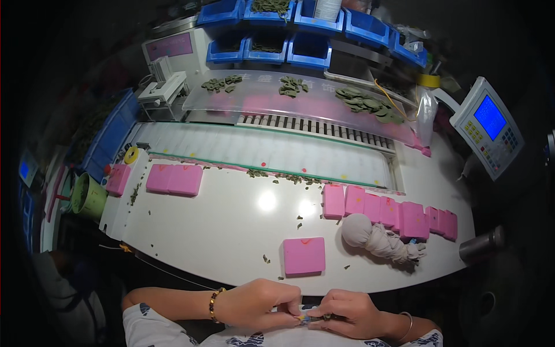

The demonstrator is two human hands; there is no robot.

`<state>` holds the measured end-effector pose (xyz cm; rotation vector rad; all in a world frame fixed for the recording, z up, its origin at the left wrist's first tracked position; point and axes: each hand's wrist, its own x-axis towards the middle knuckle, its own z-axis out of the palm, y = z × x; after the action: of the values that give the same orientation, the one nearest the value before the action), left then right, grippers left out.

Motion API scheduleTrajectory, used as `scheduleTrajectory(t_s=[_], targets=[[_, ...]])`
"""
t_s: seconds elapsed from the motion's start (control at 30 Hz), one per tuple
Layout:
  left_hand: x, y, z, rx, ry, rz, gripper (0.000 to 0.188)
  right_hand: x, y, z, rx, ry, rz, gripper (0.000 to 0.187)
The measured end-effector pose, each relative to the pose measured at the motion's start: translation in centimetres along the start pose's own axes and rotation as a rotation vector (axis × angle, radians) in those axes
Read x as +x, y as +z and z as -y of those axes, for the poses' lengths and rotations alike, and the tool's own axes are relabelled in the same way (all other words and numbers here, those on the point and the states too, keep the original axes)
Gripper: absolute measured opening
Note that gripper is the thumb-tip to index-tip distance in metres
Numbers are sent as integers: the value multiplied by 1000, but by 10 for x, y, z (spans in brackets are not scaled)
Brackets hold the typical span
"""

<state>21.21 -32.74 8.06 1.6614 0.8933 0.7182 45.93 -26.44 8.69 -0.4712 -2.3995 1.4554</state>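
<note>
My left hand and my right hand meet close to my body, below the white table's front edge. Together their fingertips pinch a small object with a bit of yellow and blue on it; what it is cannot be told. The left wrist wears a beaded bracelet, the right wrist a thin bangle. Nearest on the table lies a pink square block.
A row of pink blocks lies at right with a twisted grey cloth before it. Two more pink blocks lie at left. Green chips litter a clear shelf over a conveyor. Blue bins behind, control panel right.
</note>
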Motion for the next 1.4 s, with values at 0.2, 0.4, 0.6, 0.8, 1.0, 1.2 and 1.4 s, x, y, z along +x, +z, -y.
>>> scheduleTrajectory(t_s=[0.2,0.4,0.6,0.8,1.0,1.2,1.4], targets=[[-22,-66,27,-237,-291,-554,14,-22,-35,-13,291,350,-406,14],[-7,-95,58,70,-500,-564,16,30,-47,-43,615,456,-508,27],[42,-65,36,109,-181,-600,32,76,-28,-46,915,274,-524,46],[75,-26,44,-323,53,-537,40,84,-9,-59,344,36,-555,40],[73,-28,37,-437,-69,-534,22,78,-19,-49,147,-41,-641,28],[72,-23,43,-281,42,-563,16,74,-31,-45,-510,-241,-659,19],[68,-27,43,-88,61,-494,14,69,-34,-42,-740,-275,-563,15]])
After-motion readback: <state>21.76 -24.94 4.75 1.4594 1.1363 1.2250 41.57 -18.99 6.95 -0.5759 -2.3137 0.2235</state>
